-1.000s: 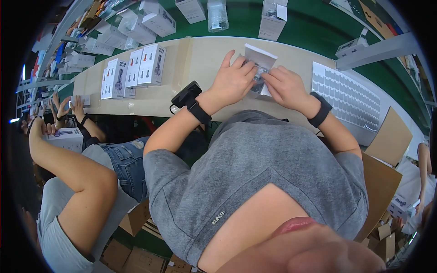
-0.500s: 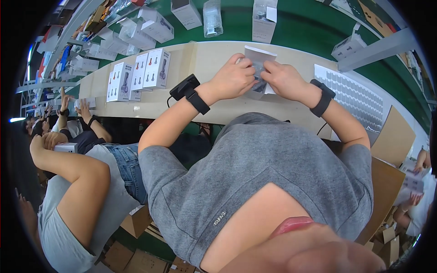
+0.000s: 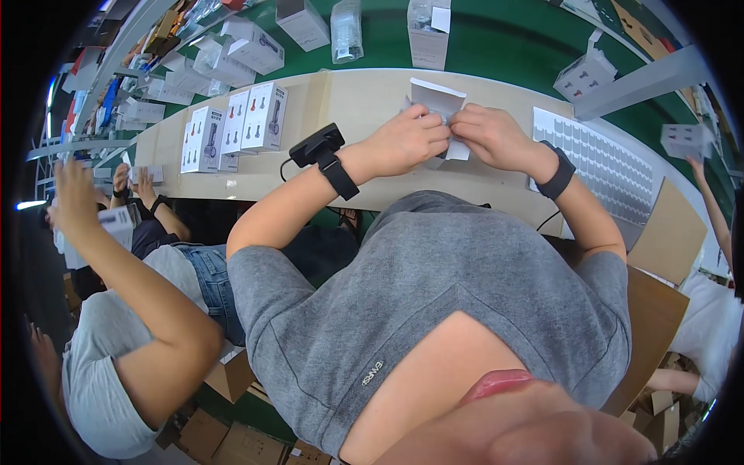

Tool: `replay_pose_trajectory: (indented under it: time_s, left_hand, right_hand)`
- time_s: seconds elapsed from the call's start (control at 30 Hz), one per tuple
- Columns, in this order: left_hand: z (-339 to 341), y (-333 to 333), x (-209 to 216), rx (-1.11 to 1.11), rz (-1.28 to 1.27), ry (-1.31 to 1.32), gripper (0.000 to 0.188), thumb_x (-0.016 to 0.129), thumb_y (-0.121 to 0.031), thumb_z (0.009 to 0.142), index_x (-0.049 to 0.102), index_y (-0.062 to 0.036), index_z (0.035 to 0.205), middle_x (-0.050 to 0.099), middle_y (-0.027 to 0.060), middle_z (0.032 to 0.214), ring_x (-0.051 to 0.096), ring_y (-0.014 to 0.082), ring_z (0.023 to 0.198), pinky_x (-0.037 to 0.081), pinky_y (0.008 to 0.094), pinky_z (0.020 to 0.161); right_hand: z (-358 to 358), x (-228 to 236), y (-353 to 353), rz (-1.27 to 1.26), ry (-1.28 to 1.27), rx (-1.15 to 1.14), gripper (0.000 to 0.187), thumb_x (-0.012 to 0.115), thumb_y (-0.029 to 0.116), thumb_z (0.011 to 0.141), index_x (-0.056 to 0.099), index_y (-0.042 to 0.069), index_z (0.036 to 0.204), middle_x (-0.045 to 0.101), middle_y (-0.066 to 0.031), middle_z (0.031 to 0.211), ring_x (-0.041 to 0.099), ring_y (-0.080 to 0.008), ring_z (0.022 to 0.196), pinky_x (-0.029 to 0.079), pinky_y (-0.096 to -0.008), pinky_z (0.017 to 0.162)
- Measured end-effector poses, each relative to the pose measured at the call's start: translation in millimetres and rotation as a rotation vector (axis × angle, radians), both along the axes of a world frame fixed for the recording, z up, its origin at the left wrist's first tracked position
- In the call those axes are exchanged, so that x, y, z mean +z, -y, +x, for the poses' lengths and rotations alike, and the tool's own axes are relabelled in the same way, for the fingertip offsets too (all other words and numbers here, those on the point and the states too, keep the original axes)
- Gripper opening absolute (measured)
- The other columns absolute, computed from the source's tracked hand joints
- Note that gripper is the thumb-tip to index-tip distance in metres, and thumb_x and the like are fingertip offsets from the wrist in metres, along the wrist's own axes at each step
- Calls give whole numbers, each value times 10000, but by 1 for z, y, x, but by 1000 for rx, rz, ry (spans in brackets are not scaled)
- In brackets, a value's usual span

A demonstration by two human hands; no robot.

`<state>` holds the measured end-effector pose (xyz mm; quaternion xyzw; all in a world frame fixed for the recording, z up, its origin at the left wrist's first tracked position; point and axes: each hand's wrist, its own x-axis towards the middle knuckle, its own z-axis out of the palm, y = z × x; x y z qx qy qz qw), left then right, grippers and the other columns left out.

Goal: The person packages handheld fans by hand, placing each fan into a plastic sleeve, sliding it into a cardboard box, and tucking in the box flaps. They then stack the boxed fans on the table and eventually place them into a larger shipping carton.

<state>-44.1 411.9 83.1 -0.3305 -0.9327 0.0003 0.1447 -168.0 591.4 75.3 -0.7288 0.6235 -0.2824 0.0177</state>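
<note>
Fingers of the left hand point(image 3: 403, 143) and right hand point(image 3: 496, 139) pinch the small white folded cardboard box point(image 3: 438, 105) between them at twelve o'clock on the pale wooden workbench point(image 3: 364, 101). White printed product cartons point(image 3: 232, 128) stand at ten o'clock; a white sheet of small labels point(image 3: 597, 159) lies at two o'clock.
</note>
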Motion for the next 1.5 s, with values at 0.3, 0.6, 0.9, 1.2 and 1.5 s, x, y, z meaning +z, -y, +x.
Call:
replay_pose_trajectory:
  time_s: [0.3, 0.6, 0.9, 1.2, 1.5]
  left_hand:
    - [4, -2, 5, 292, 8, 96, 317, 584, -279, 768, 568, -52, 989, 538, 55, 925, 524, 174, 867, 358, 320, 772]
    - [4, -10, 7, 413, 12, 233, 476, 619, -228, 730, 494, -19, 1140, 548, 79, 1018, 539, 217, 924, 373, 319, 760]
    - [22, 10, 17, 415, -6, 170, 369, 697, -232, 627, 587, -40, 922, 550, 74, 889, 562, 212, 863, 393, 330, 744]
    - [10, 24, 8, 379, -107, 309, 319, 732, -237, 589, 616, -70, 835, 616, 56, 795, 574, 216, 800, 392, 328, 743]
    - [56, 47, 25, 396, 875, 293, 391, 766, -169, 553, 661, -61, 914, 646, 67, 852, 574, 240, 800, 444, 340, 752]
  right_hand:
    - [3, -3, 2, -56, -29, -27, 139, 557, 44, 696, 543, 46, 834, 552, -62, 853, 527, -248, 798, 455, -352, 606]
    - [10, -6, 5, -89, -65, -20, 155, 555, 34, 671, 539, 40, 825, 554, -56, 858, 521, -243, 784, 458, -338, 593]
    - [33, -9, 22, -170, -30, -48, 127, 564, 33, 665, 534, 50, 787, 542, -46, 820, 507, -232, 771, 458, -327, 589]
    - [41, -4, 33, -112, -80, 5, 125, 573, 22, 695, 558, 32, 818, 552, -57, 856, 517, -235, 777, 465, -314, 598]
    - [49, 46, 28, -371, 126, -31, 128, 602, 16, 689, 551, 28, 805, 565, -82, 868, 535, -274, 873, 404, -379, 799]
